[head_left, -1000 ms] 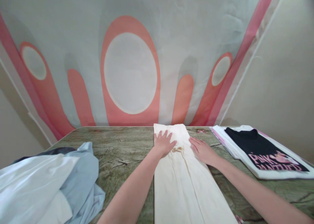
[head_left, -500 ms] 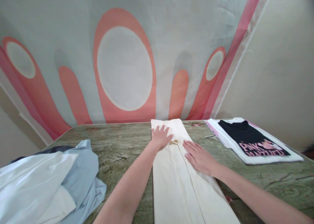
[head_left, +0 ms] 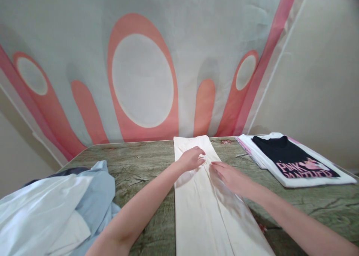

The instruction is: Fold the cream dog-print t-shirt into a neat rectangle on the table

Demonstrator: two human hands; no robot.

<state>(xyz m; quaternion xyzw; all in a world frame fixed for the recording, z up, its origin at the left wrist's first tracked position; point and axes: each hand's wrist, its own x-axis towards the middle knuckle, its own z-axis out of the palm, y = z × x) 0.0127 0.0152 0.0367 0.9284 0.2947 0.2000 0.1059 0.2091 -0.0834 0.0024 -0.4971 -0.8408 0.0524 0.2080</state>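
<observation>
A long cream-white garment, folded lengthwise into a strip, lies on the table from its far edge toward me; its exact kind cannot be made out. Over its upper part, my left hand is raised a little, fingers bent and apart, with the tips near the creased middle. At the strip's right side, my right hand has its fingers stretched out and the fingertips by the centre crease. Neither hand visibly holds the cloth.
The table has a wood-grain top. A loose heap of white and light-blue clothes lies at left. Folded shirts with a black printed T-shirt on top lie at right. A pink-and-grey patterned backdrop hangs behind.
My left hand has lifted from lying flat on the garment and moved slightly right, its fingers bending. My right hand has shifted slightly, its fingers still stretched near the middle.
</observation>
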